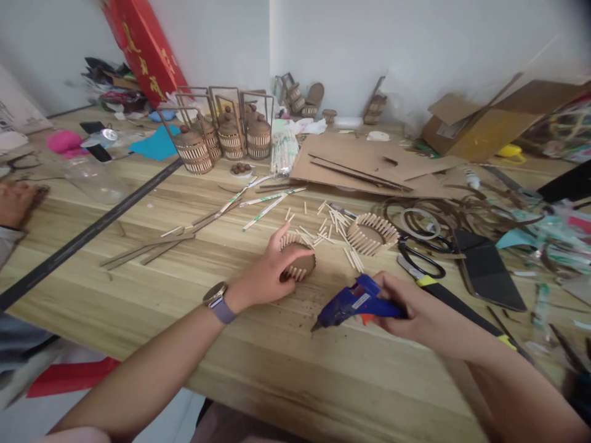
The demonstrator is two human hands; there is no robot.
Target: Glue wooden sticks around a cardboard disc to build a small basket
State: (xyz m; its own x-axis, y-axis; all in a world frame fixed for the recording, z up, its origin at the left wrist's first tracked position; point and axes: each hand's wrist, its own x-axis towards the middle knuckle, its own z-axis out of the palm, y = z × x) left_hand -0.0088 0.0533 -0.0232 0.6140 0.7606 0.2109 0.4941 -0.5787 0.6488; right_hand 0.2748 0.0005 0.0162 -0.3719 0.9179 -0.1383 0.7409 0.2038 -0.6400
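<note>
Small brown balls (241, 167) are contained in a shallow dish (242, 175), set in front of at least 4 lidded, handled baskets (231, 140). A clear jar (99, 181) is placed at left; its contents cannot be made out. Wrapped sticks (284, 154) are seen beside the baskets, and an open cardboard box (466, 126) is located at rear right. On the counter (175, 295), a round base (301, 261) with short upright sticks at its edge is held by the left hand (270, 267), palm down, thumb and curved fingers closed on its rim, 1 finger raised. A stick-ringed base (373, 235) is positioned behind and to the right, near loose sticks (323, 229). A blue glue gun (353, 301) is gripped in the right hand (406, 307), fingers wrapped around its handle; its nozzle is angled down and leftward, near the counter surface. Another person's hand (17, 203) is observed at the left edge.
</note>
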